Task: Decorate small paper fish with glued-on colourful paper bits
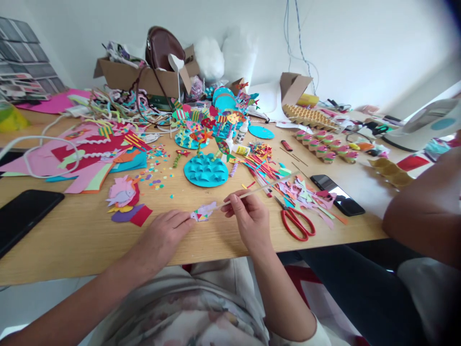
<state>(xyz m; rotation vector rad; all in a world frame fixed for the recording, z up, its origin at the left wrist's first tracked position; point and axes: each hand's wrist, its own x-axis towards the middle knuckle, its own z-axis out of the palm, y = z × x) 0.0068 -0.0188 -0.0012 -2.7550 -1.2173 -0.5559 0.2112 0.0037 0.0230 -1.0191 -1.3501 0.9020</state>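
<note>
Decorating seems underway: the paper fish (205, 210) is held by the left hand (163, 235); beside it, a stick (269, 184) pinched by the right hand (248, 214) should next be guided gently.

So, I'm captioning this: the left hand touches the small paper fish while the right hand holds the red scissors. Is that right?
Not the red scissors, which lie on the table: the head view shows the right hand holding a thin pale stick. The rest stands.

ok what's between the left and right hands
In the head view, a lilac paper fish and, at its right end, the tip of the thin stick in the right hand.
</note>
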